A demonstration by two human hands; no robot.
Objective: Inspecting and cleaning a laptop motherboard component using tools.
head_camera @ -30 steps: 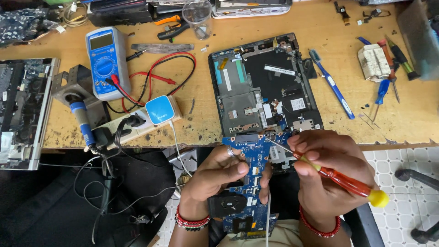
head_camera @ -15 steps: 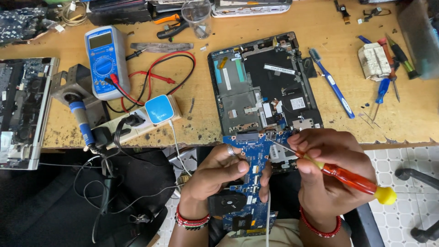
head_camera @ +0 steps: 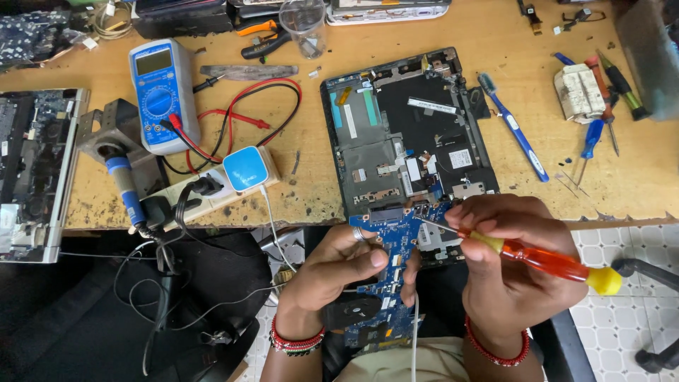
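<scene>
Left hand (head_camera: pixel 339 265) clamped on blue circuit board (head_camera: pixel 396 247), held over lap at desk (head_camera: pixel 318 191) edge. Right hand (head_camera: pixel 506 262) closed around red-handled screwdriver (head_camera: pixel 537 256), tip on board. Best done with board steady, tip seated square, light pressure, no slipping onto components.

Two bare hands and forearms were seen from above, with no sleeves worn over them. On the left hand (head_camera: pixel 339 265) a plain silver-coloured ring (head_camera: pixel 359 234) was worn on one finger. Around the left wrist several strands of small red beads (head_camera: pixel 296 342) were stacked, with a few darker beads mixed in. Around the right wrist, below the right hand (head_camera: pixel 506 269), a single thinner string of red beads (head_camera: pixel 495 351) was worn. A pale, cream-coloured garment (head_camera: pixel 396 364) was glimpsed at the lap, possibly a shirt hem.
</scene>
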